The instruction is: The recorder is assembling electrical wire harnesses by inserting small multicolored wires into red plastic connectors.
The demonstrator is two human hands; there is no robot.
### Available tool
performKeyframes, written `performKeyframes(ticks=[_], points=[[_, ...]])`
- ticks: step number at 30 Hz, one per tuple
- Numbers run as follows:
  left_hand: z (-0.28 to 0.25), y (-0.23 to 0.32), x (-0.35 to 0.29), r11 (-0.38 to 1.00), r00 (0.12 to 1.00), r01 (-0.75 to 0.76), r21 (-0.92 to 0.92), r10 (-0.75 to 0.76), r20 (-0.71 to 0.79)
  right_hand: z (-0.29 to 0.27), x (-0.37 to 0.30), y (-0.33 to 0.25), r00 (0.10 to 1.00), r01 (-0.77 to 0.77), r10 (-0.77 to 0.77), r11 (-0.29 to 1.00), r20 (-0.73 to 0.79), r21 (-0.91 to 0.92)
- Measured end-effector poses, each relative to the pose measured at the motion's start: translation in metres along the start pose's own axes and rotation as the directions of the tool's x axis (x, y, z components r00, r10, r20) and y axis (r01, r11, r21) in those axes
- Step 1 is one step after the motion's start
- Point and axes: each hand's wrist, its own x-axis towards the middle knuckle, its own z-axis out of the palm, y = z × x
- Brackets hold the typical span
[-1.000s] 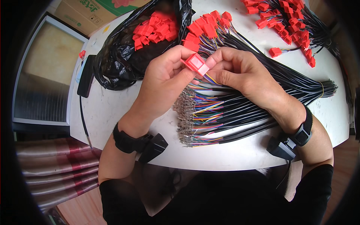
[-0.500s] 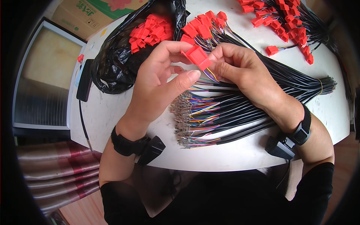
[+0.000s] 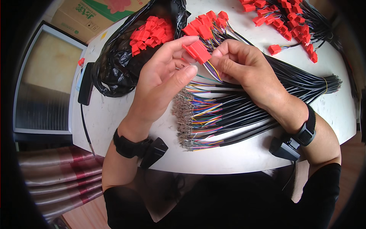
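A red plastic connector housing (image 3: pixel 197 52) is held up above the table, with thin coloured wires (image 3: pixel 212 71) coming out of its lower end. My left hand (image 3: pixel 162 72) curls around its left side, index finger against the housing and thumb standing apart from it. At its lower right corner, my right hand (image 3: pixel 240 65) pinches thumb and forefinger beside the wires; what lies between those fingertips is hidden. Beneath both hands spreads a bundle of black cables (image 3: pixel 244 110), its stripped coloured ends tipped with metal terminals (image 3: pixel 183 122). Finished-looking red connectors (image 3: pixel 201 26) lie just beyond.
A black plastic bag (image 3: pixel 108 70) holding loose red housings (image 3: pixel 151 34) lies at the back left, near a cardboard box (image 3: pixel 85 21). Another cable bunch with red connectors (image 3: pixel 293 23) is at the far right. A black phone-like device (image 3: pixel 86 84) lies at the left.
The connector has tilted and shifted slightly up and left, showing more of its wires. My left hand has turned a little with it; my right hand stays nearly in place.
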Motion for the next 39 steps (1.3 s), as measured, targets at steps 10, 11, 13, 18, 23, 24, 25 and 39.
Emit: performKeyframes(ticks=[10, 11, 13, 18, 23, 24, 25, 39], points=[[-0.006, -0.002, -0.003, 0.998, 0.998, 0.053, -0.025, -0.054, -0.043, 0.0, 0.0, 0.001, 0.999, 0.046, -0.046, 0.999, -0.005, -0.029], [-0.007, -0.001, -0.003, 0.998, 0.998, 0.052, -0.024, -0.053, -0.044, 0.0, -0.001, -0.001, 0.999, 0.039, -0.039, 0.999, 0.012, -0.023], [-0.008, 0.0, -0.002, 0.985, 0.991, 0.118, -0.125, -0.124, -0.042, 0.0, -0.001, -0.002, 0.999, 0.033, -0.032, 0.999, 0.03, -0.018], [-0.008, -0.006, -0.001, 0.978, 0.986, 0.148, -0.147, -0.157, -0.053, -0.001, -0.001, -0.001, 0.999, -0.01, 0.009, 1.0, 0.05, 0.025], [-0.008, -0.007, -0.002, 0.969, 0.985, 0.148, -0.199, -0.162, -0.056, 0.0, -0.002, -0.005, 0.997, -0.037, 0.037, 0.999, 0.062, 0.005], [-0.008, -0.006, -0.003, 0.964, 0.984, 0.158, -0.213, -0.173, -0.053, 0.0, -0.002, -0.005, 0.996, -0.053, 0.053, 0.999, 0.07, 0.006], [-0.009, -0.006, -0.003, 0.959, 0.982, 0.168, -0.227, -0.184, -0.05, 0.0, -0.002, -0.005, 0.996, -0.054, 0.054, 0.999, 0.072, 0.006], [-0.015, -0.009, -0.002, 0.907, 0.955, 0.28, -0.314, -0.296, -0.003, -0.011, 0.0, -0.019, 0.994, 0.097, -0.073, 0.932, 0.08, -0.35]])
